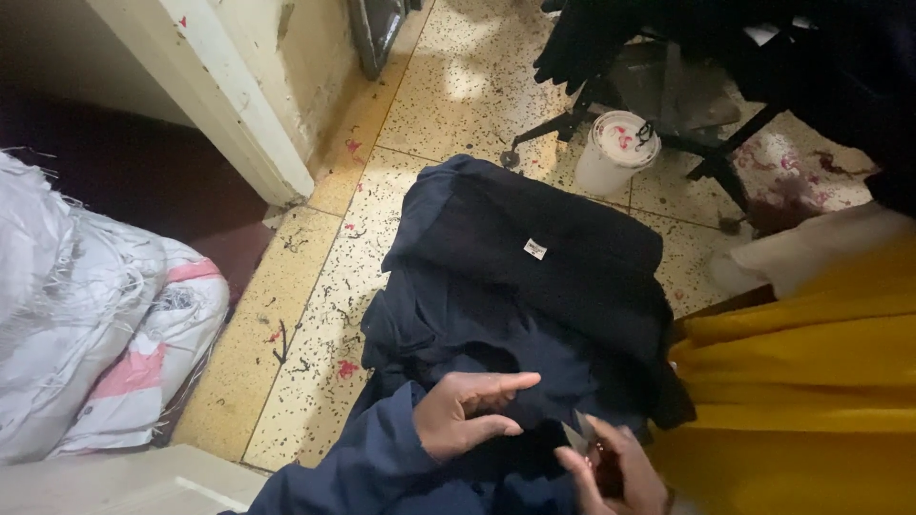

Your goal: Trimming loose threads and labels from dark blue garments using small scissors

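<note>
The tiled floor (286,381) carries most of what you see, and the pile of navy garments (534,286) lies near its lower middle, sloping from the tile joint by the bucket down to your lap at the bottom edge. One pile, at least two layers as far as I can tell, with one small white label (535,249) on the top fold.

Your left hand (468,410) rests flat on the near fabric, fingers stretched out and together, thumb tucked below; it presses rather than grips. Keep it spread like that, since it holds the cloth taut for the other hand.

Your right hand (611,467) is curled at the bottom edge, fingers pinched around a small pale-tipped tool (578,434); I cannot tell what kind of tool it is. Work close to the left fingertips, where the cloth is stretched, and keep the tip pointed away from them.

By count:
- Two white woven sacks (105,315) at the left edge
- One yellow cloth (801,391) at the right edge
- One black chair base (668,133) towards the top
- One white bucket (615,151) just beside that base
</note>
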